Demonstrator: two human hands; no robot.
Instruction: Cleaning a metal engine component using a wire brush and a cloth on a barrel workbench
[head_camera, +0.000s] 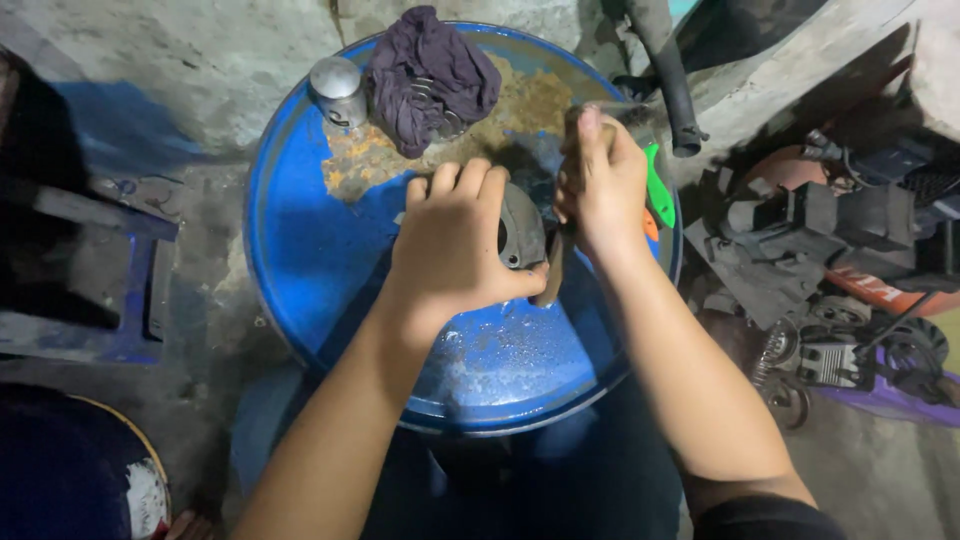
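Note:
My left hand (452, 238) grips a grey metal engine part (519, 228) and holds it down on the lid of a blue drum (310, 250). My right hand (600, 185) is closed around a wooden tool handle (553, 272) that stands nearly upright beside that part. The tool's head is hidden behind my fingers. Both hands work close together near the middle of the rusty, wet drum top.
A dark crumpled rag (432, 75) and a small shiny metal can (338, 92) sit at the drum's far side. A green-handled tool (658, 188) lies by the right rim. Engine parts and scrap (830, 290) pile up on the right. A black hose (668, 75) hangs behind.

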